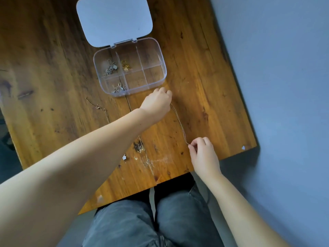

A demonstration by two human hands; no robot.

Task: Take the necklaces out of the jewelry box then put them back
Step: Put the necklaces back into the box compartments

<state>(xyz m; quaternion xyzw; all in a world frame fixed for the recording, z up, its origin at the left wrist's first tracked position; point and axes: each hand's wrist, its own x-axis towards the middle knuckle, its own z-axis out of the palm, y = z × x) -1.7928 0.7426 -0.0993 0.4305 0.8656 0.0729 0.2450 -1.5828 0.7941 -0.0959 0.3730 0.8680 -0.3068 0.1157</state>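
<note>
A clear plastic jewelry box [162, 56] with six compartments stands open on the wooden table, its white lid [114, 20] folded back. A silver necklace [110, 67], a gold one [126, 65] and another silver one [119, 88] lie in three left-side compartments. My left hand [157, 102] and my right hand [203, 152] each pinch one end of a thin gold chain [179, 122], stretched between them just right of the box's near corner. Another chain [99, 108] lies on the table left of my left arm, partly hidden by it.
A small flower-shaped pendant [124, 157] lies on the table near my left forearm. The table's front edge [178, 177] runs diagonally above my lap. A blue-grey floor lies to the right of the table.
</note>
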